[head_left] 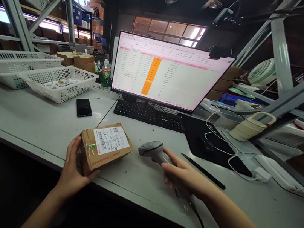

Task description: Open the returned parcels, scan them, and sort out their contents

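Observation:
A brown cardboard box (111, 157) is gripped at its left end by my left hand (75, 167), tilted over the front part of the desk. On its upper face sits a white shipping label (111, 138) with a barcode and a square code. My right hand (179, 171) is wrapped round the handle of a grey barcode scanner (152, 150). The scanner's head points left, to the right of the box and apart from it. From the handle's lower end a dark cable (198, 216) runs down over the desk edge.
Behind the box stand a black keyboard (149, 114) and a monitor (160, 73) showing a spreadsheet. A phone (83, 108) lies at left, near white baskets (66, 91). At right are a black pen-like stick (203, 170), a mouse (207, 143), white cables and a cream cup (248, 128).

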{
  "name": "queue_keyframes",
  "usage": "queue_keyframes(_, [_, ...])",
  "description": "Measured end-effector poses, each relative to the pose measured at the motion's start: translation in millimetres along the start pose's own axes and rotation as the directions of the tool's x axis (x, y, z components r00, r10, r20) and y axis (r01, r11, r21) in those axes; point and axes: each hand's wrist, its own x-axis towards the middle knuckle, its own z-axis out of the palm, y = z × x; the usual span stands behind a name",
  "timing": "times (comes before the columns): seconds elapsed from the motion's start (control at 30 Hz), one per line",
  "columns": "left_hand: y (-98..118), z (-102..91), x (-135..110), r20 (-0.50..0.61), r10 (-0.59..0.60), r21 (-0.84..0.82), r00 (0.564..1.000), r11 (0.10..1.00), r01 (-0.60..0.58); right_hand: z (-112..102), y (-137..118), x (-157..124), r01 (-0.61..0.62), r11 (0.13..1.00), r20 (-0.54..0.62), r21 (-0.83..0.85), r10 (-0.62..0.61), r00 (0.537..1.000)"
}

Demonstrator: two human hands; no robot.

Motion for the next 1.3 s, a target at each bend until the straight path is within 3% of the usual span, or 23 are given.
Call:
queue_keyframes(0.13, [-3,0.1,0,0.003,0.009,0.006,1.0,1.0,-0.009,-14,21,27,-0.051,0.998,-0.015,-0.023,0.051,0.999])
queue_keyframes(0.23, [-3,0.2,0,0.001,0.029,-0.001,1.0,1.0,-0.029,-50,30,46,0.053,0.966,-0.21,-0.254,-0.109,0.972])
queue_keyframes(0.3, [0,0.2,0,0.002,0.005,-0.005,1.0,1.0,-0.005,-85,39,59,0.043,0.831,-0.399,-0.555,-0.311,0.863])
queue_keyframes(0.37, [2,0.1,-1,0.002,-0.026,0.004,1.0,1.0,0.026,-124,53,70,-0.131,0.619,-0.5,-0.774,-0.472,0.726])
queue_keyframes(0.43, [0,-0.2,-1,0.008,-0.015,0.006,1.0,1.0,0.015,-159,72,76,-0.359,0.487,-0.592,-0.796,-0.503,0.63])
queue_keyframes(0.5, [-5,-0.6,-1,0.018,0.019,-0.003,1.0,1.0,-0.019,-186,91,77,-0.514,0.472,-0.695,-0.717,-0.419,0.584])
queue_keyframes(0.6, [-13,-0.9,-2,0.04,0.029,-0.009,0.999,1.0,-0.028,-208,112,77,-0.536,0.538,-0.744,-0.651,-0.312,0.591])
queue_keyframes(0.67, [-15,-0.3,-3,0.046,0.02,-0.028,0.999,0.999,-0.018,-211,117,77,-0.496,0.547,-0.722,-0.674,-0.347,0.598])
queue_keyframes(0.87, [-4,2.9,-5,0.005,-0.06,-0.055,0.998,0.997,0.061,-201,110,77,-0.461,0.516,-0.678,-0.721,-0.388,0.625])
queue_keyframes(1.07, [6,3.0,-5,0.022,-0.081,-0.07,0.996,0.994,0.082,-200,108,77,-0.475,0.523,-0.694,-0.708,-0.386,0.608])
queue_keyframes(1.3, [-2,2.3,-4,0.014,-0.065,-0.055,0.998,0.996,0.065,-199,109,79,-0.487,0.533,-0.706,-0.692,-0.354,0.614])
